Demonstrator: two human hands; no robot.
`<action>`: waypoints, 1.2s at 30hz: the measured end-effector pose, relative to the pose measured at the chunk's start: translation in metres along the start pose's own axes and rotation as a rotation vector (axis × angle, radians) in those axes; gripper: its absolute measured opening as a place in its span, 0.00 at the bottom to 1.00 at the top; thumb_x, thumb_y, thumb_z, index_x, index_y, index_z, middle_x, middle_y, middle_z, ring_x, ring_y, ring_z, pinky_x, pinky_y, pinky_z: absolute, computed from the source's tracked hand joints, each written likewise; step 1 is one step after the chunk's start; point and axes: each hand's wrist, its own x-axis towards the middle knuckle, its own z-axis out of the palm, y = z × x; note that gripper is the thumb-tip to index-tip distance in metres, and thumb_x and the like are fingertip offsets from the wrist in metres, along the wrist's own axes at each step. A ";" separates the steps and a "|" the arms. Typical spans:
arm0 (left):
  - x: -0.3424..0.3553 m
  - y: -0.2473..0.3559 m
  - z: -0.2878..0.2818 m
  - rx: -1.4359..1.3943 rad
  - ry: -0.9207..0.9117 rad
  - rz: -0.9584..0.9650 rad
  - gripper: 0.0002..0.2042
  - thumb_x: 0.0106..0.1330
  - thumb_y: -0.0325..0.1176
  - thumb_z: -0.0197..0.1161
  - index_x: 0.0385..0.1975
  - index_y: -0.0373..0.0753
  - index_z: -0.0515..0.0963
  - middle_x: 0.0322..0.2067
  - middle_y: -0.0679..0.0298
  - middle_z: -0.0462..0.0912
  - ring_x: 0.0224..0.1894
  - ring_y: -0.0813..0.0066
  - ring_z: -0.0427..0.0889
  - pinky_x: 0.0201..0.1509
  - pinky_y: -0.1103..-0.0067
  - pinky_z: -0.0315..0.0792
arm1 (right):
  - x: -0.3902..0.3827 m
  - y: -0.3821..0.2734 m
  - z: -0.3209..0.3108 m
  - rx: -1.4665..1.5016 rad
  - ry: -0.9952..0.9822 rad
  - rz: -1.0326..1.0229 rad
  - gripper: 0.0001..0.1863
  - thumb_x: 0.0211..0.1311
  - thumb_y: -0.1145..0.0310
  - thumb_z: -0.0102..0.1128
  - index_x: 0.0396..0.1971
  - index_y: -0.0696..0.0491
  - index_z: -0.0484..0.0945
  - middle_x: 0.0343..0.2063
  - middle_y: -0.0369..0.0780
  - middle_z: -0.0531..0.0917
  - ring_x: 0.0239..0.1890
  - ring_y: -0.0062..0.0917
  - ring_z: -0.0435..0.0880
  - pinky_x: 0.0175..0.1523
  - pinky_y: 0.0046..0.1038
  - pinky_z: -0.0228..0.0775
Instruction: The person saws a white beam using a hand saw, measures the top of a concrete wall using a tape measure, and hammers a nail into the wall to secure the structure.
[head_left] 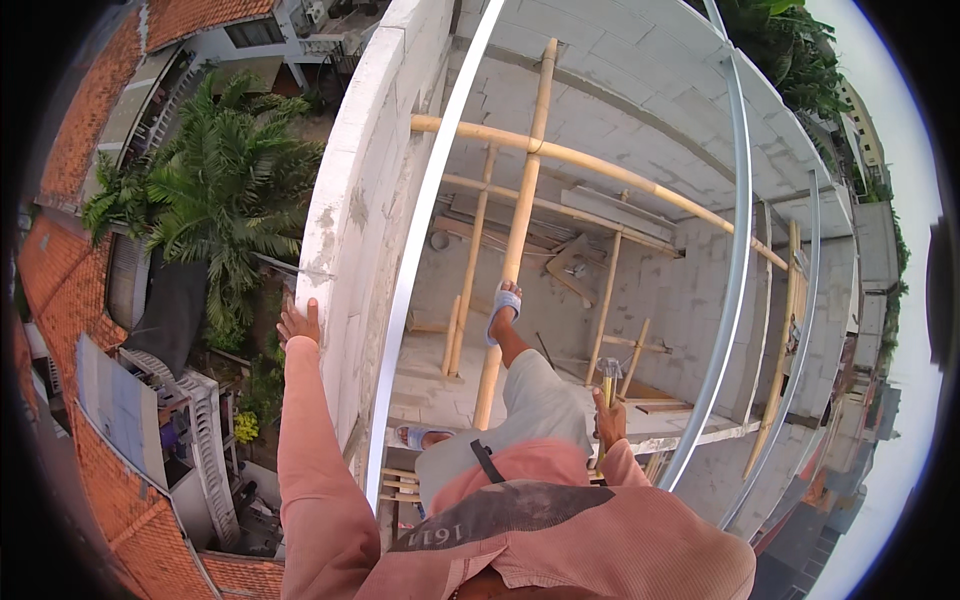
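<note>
My left hand (299,322) lies against the outer edge of the pale block wall (317,240), its fingers spread and holding nothing. At my right side, my right hand (609,420) is closed round a hammer (609,372) with a grey metal head and a yellow handle. The head points up above my fist. Just left of my body a long silver metal channel (428,200) runs up past the wall. One sandalled foot (505,308) rests on an upright-looking bamboo pole (519,225); the other foot (424,438) is lower left, by the channel.
Crossing bamboo poles (610,165) are lashed together above a deep room with boards (575,270) on its floor. More metal channels (740,220) curve along the right. Outside the wall, far below, are a palm (225,170) and orange tiled roofs (70,270).
</note>
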 end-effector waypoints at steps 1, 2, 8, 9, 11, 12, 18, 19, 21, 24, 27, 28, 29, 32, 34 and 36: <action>-0.008 0.011 -0.006 0.099 0.001 -0.027 0.43 0.63 0.75 0.38 0.75 0.62 0.42 0.76 0.60 0.42 0.77 0.55 0.39 0.73 0.44 0.38 | 0.005 0.012 -0.001 -0.021 0.006 0.023 0.26 0.62 0.43 0.63 0.21 0.51 0.69 0.11 0.30 0.66 0.09 0.17 0.64 0.13 0.26 0.56; -0.019 0.021 -0.014 0.208 0.000 -0.056 0.43 0.63 0.75 0.39 0.75 0.62 0.42 0.76 0.58 0.42 0.77 0.55 0.40 0.73 0.44 0.38 | 0.009 0.021 -0.001 -0.044 0.007 0.056 0.25 0.61 0.44 0.64 0.22 0.51 0.71 0.10 0.29 0.65 0.10 0.16 0.64 0.13 0.25 0.56; 0.004 0.203 -0.062 0.015 0.484 0.524 0.43 0.67 0.69 0.43 0.75 0.48 0.45 0.74 0.49 0.45 0.77 0.52 0.42 0.75 0.51 0.40 | 0.087 0.008 0.001 -0.258 -0.013 -0.171 0.26 0.60 0.45 0.65 0.19 0.54 0.73 0.11 0.32 0.69 0.11 0.17 0.66 0.16 0.26 0.56; 0.014 0.241 -0.069 0.023 0.510 0.558 0.44 0.67 0.70 0.44 0.75 0.48 0.46 0.74 0.49 0.46 0.77 0.53 0.42 0.75 0.52 0.41 | 0.093 -0.018 0.001 -0.315 -0.032 -0.157 0.27 0.60 0.45 0.64 0.19 0.56 0.75 0.13 0.33 0.72 0.15 0.19 0.69 0.20 0.27 0.60; 0.040 0.304 -0.077 0.133 0.544 0.506 0.47 0.62 0.73 0.47 0.75 0.50 0.45 0.74 0.53 0.47 0.77 0.56 0.43 0.75 0.53 0.43 | 0.120 -0.039 -0.003 -0.384 -0.058 -0.248 0.27 0.61 0.45 0.63 0.20 0.57 0.76 0.14 0.34 0.73 0.17 0.21 0.71 0.24 0.29 0.62; 0.044 0.334 -0.083 0.128 0.551 0.505 0.47 0.62 0.73 0.47 0.75 0.50 0.45 0.74 0.53 0.47 0.77 0.56 0.43 0.75 0.53 0.43 | 0.137 -0.053 -0.004 -0.436 -0.061 -0.344 0.27 0.62 0.45 0.62 0.22 0.58 0.77 0.15 0.35 0.74 0.19 0.22 0.73 0.27 0.31 0.64; 0.092 0.382 -0.086 0.154 0.391 0.381 0.51 0.53 0.72 0.59 0.73 0.48 0.50 0.65 0.54 0.67 0.66 0.55 0.69 0.65 0.56 0.66 | 0.202 -0.189 -0.004 -0.504 -0.090 -0.489 0.25 0.63 0.47 0.60 0.35 0.58 0.81 0.22 0.52 0.79 0.26 0.44 0.78 0.37 0.38 0.70; 0.092 0.379 -0.077 0.129 0.499 0.414 0.48 0.54 0.68 0.62 0.71 0.47 0.55 0.58 0.55 0.73 0.57 0.54 0.76 0.58 0.59 0.72 | 0.215 -0.211 -0.002 -0.506 -0.102 -0.477 0.24 0.64 0.48 0.60 0.37 0.58 0.81 0.22 0.51 0.79 0.25 0.43 0.76 0.37 0.37 0.70; 0.087 0.381 -0.072 0.148 0.473 0.396 0.48 0.55 0.68 0.62 0.71 0.46 0.56 0.58 0.54 0.73 0.58 0.53 0.76 0.58 0.60 0.72 | 0.248 -0.252 0.007 -0.476 -0.115 -0.504 0.23 0.64 0.49 0.61 0.36 0.57 0.81 0.22 0.49 0.79 0.24 0.38 0.73 0.37 0.34 0.69; 0.070 0.388 -0.074 0.142 0.453 0.376 0.46 0.56 0.65 0.63 0.70 0.45 0.56 0.57 0.54 0.73 0.58 0.52 0.75 0.58 0.60 0.72 | 0.287 -0.317 0.013 -0.505 -0.157 -0.532 0.22 0.64 0.49 0.61 0.37 0.57 0.81 0.23 0.48 0.79 0.25 0.36 0.74 0.38 0.33 0.69; 0.076 0.382 -0.078 0.134 0.482 0.410 0.45 0.57 0.64 0.63 0.70 0.44 0.57 0.55 0.52 0.73 0.57 0.52 0.75 0.57 0.60 0.72 | 0.307 -0.367 0.010 -0.450 -0.161 -0.586 0.22 0.65 0.49 0.61 0.36 0.57 0.81 0.23 0.47 0.78 0.26 0.34 0.71 0.38 0.32 0.68; 0.076 0.380 -0.078 0.162 0.477 0.397 0.46 0.57 0.64 0.63 0.70 0.43 0.57 0.54 0.52 0.73 0.56 0.52 0.75 0.57 0.60 0.72 | 0.307 -0.383 0.004 -0.453 -0.165 -0.584 0.22 0.65 0.49 0.60 0.36 0.57 0.80 0.23 0.46 0.78 0.27 0.31 0.71 0.38 0.32 0.68; 0.077 0.380 -0.078 0.190 0.471 0.386 0.46 0.57 0.64 0.63 0.70 0.43 0.57 0.53 0.52 0.74 0.55 0.51 0.76 0.56 0.60 0.72 | 0.308 -0.395 -0.002 -0.456 -0.168 -0.582 0.23 0.65 0.49 0.60 0.35 0.58 0.80 0.23 0.45 0.78 0.27 0.29 0.71 0.38 0.32 0.68; 0.084 0.373 -0.077 0.225 0.514 0.417 0.46 0.57 0.64 0.62 0.70 0.41 0.56 0.51 0.52 0.74 0.54 0.51 0.76 0.55 0.58 0.72 | 0.308 -0.405 -0.026 -0.437 -0.149 -0.555 0.24 0.64 0.48 0.61 0.35 0.58 0.80 0.22 0.42 0.78 0.27 0.24 0.71 0.37 0.31 0.67; 0.088 0.373 -0.074 0.243 0.514 0.412 0.46 0.57 0.64 0.63 0.70 0.41 0.56 0.51 0.52 0.73 0.54 0.52 0.76 0.55 0.57 0.72 | 0.306 -0.399 -0.051 -0.457 -0.117 -0.494 0.25 0.64 0.47 0.61 0.34 0.59 0.80 0.22 0.41 0.77 0.27 0.23 0.71 0.36 0.31 0.67; 0.088 0.375 -0.073 0.255 0.520 0.411 0.46 0.57 0.64 0.63 0.70 0.41 0.56 0.51 0.52 0.73 0.55 0.52 0.75 0.55 0.56 0.71 | 0.297 -0.390 -0.073 -0.471 -0.081 -0.441 0.25 0.63 0.47 0.61 0.34 0.59 0.80 0.21 0.40 0.76 0.27 0.22 0.70 0.35 0.30 0.66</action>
